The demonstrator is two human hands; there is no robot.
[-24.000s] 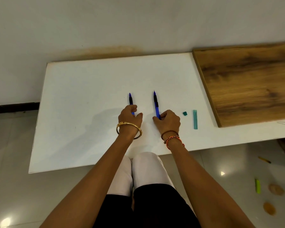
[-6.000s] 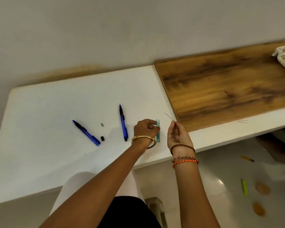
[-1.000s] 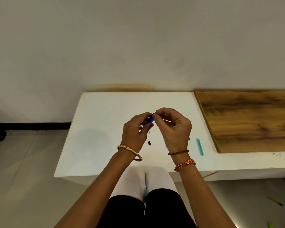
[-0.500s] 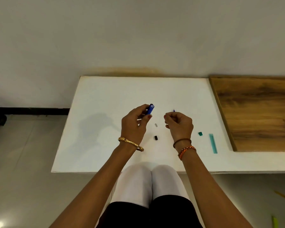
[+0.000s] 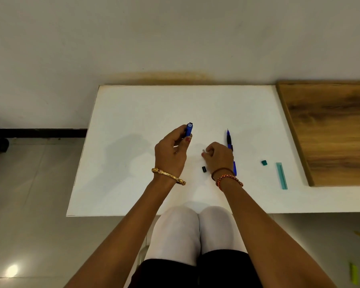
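1 black cap [image 5: 204,169] lies on the white table [image 5: 133,183] by your right wrist. Your right hand [image 5: 218,157], fingers curled, pinches 1 pale piece [image 5: 204,150], too small to identify, and hides the middle of 1 lying blue pencil [image 5: 229,140]. Your left hand [image 5: 170,152] grips the 2nd pencil [image 5: 189,129] raised, lower part hidden.

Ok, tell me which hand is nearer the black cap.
Right. The right hand pinches a grey piece just beside the black cap; the left hand holds a blue pen farther left.

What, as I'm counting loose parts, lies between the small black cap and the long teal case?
Head view: the right hand and its wrist, a lying blue pen, then a small teal cap.
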